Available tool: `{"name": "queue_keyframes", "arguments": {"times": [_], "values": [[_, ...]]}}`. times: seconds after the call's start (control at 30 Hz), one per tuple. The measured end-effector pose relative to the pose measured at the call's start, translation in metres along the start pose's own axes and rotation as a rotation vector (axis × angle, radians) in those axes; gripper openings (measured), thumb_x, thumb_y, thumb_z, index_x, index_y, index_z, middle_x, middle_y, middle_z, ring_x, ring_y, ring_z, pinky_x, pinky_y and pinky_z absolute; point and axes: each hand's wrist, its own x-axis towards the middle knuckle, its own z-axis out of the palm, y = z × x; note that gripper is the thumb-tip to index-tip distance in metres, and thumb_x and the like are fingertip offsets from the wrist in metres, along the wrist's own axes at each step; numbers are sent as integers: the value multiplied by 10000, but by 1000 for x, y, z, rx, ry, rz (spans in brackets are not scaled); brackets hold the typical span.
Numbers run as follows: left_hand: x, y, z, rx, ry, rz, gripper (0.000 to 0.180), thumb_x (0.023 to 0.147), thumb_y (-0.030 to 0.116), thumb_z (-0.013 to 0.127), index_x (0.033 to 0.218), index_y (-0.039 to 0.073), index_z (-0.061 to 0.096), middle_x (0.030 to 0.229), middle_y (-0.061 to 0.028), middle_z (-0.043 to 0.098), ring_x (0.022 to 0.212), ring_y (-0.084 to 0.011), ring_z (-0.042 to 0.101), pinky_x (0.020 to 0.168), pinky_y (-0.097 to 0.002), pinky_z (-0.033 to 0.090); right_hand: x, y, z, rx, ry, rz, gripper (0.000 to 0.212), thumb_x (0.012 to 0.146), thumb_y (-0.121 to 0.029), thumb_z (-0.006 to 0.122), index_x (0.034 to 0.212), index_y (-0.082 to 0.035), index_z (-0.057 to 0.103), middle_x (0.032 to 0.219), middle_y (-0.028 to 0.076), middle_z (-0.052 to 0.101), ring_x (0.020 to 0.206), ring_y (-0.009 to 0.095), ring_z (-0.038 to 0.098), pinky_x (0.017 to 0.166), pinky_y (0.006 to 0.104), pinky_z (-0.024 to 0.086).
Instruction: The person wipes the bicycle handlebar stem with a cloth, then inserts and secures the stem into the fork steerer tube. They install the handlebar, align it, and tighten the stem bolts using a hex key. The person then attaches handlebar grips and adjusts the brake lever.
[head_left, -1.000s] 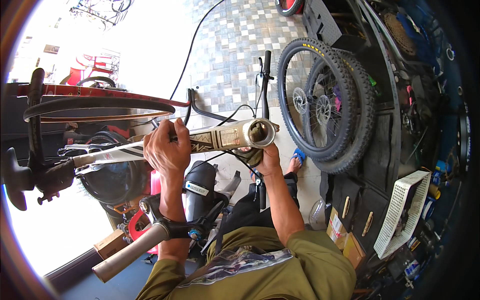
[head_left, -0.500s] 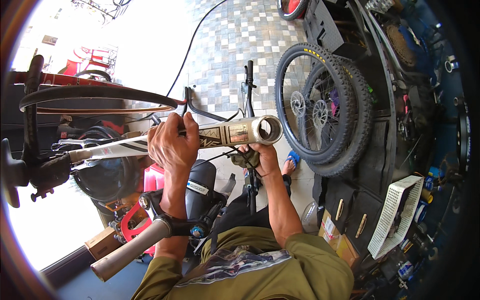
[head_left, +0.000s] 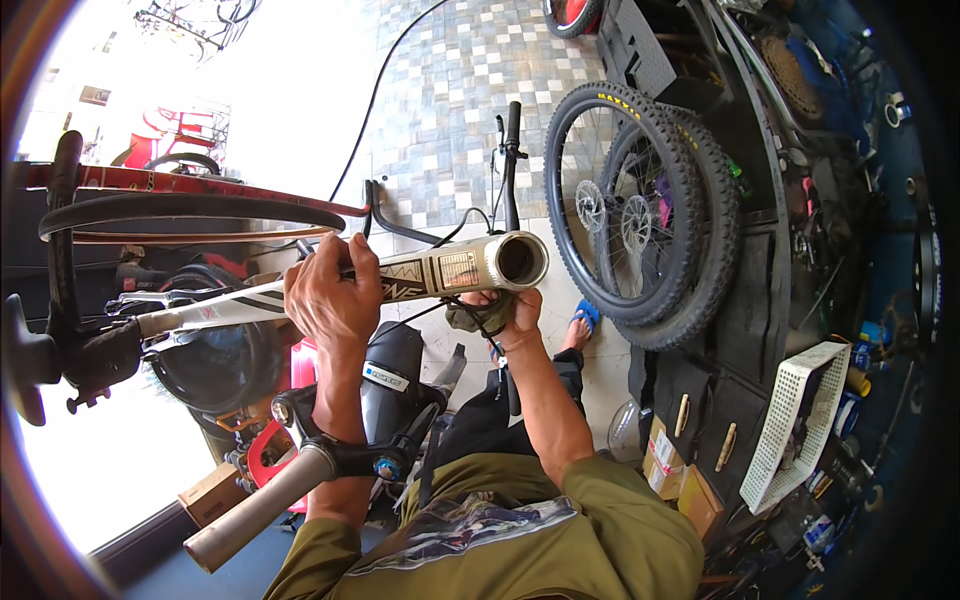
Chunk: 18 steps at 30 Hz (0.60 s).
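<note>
The tiled floor [head_left: 440,100] spreads out beyond the bike frame [head_left: 420,275], my landmark for everything here. That white frame runs across in front of me, its open, ring-shaped end pointing to my right. Two knobbly wheels [head_left: 570,120] stand together to the right of the frame's open end, well apart from it. The black handlebar [head_left: 511,190] reaches out past the frame's far side, near the open end. A silver tube [head_left: 245,518] juts slantwise on my side of the frame, to the left. The white basket [head_left: 786,410] sits on my side too, far to the right of the frame. A black clamp [head_left: 98,355] meets the frame's left end.

My left hand [head_left: 335,295] is wrapped over the frame about midway along, fingers clamped on it. My right hand [head_left: 517,318] is just beneath the frame's open end, with its fingers closed on the bunched rag [head_left: 470,318]; the frame hides some of those fingertips. The rag is right under the frame, and I can't tell whether it touches.
</note>
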Motion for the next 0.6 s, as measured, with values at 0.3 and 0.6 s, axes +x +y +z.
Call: {"name": "queue_keyframes", "arguments": {"times": [0.3,0.6], "values": [[-1,0,-3,31,-54,-22,322,950,260,678,698,82,588,629,-71,650,601,-295,638,705,-415,467,14,8,2,-236,292,-5,300,997,-205,674,1244,-35,657,1093,116,713,879,209,679,754,395,570],[-7,-9,3,147,-89,-76,286,976,343,637,853,103,733,813,-137,751,753,-365,706,804,-472,528,-21,-39,-17,-620,284,50,271,905,30,631,1164,10,707,1010,101,725,887,190,694,856,372,594]]}}
